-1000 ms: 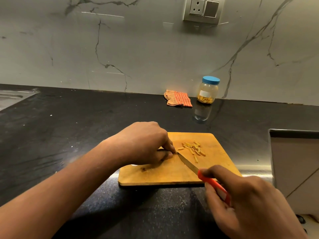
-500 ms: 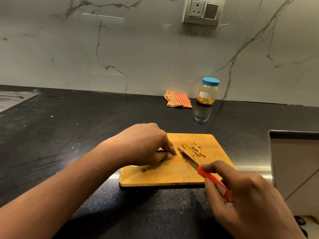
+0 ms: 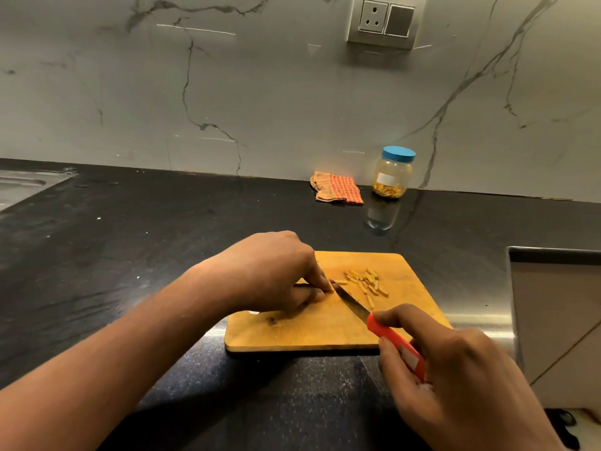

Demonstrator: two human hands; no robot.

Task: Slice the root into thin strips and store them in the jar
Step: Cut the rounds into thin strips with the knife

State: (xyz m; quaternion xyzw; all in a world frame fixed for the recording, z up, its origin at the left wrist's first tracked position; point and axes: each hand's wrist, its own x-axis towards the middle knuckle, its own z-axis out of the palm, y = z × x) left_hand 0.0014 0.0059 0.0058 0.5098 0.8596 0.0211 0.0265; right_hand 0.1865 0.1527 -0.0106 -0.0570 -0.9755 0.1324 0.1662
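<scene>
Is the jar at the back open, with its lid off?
No, the blue lid sits on top of the jar, which stands beside the checked cloth.

— Where's the knife (image 3: 352, 303)?
— In the right hand (image 3: 455, 379), tip against the left hand (image 3: 270, 271), whose curled fingers probably pin the root.
— And the strips (image 3: 366, 283)?
— Two o'clock on the board (image 3: 309, 336); the jar (image 3: 393, 172) is at one o'clock.

Orange checked cloth (image 3: 338, 190) on black counter (image 3: 162, 239), socket plate (image 3: 385, 22) on marble wall (image 3: 260, 92)
</scene>
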